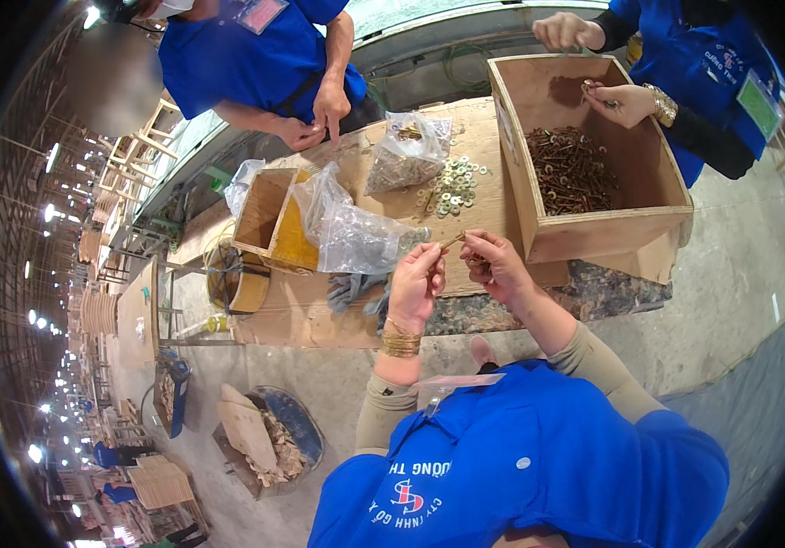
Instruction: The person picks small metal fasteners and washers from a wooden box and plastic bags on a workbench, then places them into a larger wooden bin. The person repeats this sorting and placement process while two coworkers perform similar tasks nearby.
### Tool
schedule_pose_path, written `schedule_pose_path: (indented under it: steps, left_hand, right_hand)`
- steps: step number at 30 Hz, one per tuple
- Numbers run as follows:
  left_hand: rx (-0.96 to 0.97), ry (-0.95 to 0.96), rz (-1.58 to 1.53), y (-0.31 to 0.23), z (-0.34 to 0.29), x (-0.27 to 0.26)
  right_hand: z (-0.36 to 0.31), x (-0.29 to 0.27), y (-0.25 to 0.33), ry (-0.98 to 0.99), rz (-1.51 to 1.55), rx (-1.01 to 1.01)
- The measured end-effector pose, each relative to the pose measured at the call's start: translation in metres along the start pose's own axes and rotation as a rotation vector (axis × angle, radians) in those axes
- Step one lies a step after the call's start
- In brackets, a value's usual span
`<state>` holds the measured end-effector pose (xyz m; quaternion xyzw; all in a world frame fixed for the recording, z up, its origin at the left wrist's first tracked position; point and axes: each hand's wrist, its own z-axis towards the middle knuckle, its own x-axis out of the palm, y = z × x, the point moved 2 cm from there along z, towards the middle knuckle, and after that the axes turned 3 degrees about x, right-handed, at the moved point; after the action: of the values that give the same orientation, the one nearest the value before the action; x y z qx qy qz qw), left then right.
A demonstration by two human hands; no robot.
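In front of my chest, over the table's near edge, my left hand (417, 281) and my right hand (500, 267) are held close together. Between their fingertips runs a thin brass-coloured bolt (452, 242), pinched from both sides. More small metal pieces sit in the curled fingers of my right hand, too small to tell apart. Loose flat washers (455, 190) lie spread on the cardboard beyond my hands. To the right stands a large wooden box (584, 236) with a heap of bolts (568, 169), some with washers on them.
Left of my hands are a clear plastic bag (356, 233), a small wooden box (260, 215) and grey gloves (349, 290). A filled plastic bag (403, 160) stands behind. Two co-workers in blue work across the table. A bin of wood scraps (287, 447) stands on the floor.
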<state>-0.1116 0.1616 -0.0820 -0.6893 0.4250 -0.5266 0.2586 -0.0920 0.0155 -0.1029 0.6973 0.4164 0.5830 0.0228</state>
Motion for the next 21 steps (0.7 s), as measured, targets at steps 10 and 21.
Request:
schedule_pose_path:
  steps: [10,21]
  left_hand:
    - [-0.097,0.288,0.063,-0.076,-0.009,0.077]
    - [-0.076,0.648,0.531,-0.088,0.06,0.179]
  right_hand:
    - [-0.067,0.053,0.076,-0.031,-0.207,-0.438]
    - [-0.133,0.017,0.17,-0.329,-0.467,-0.83]
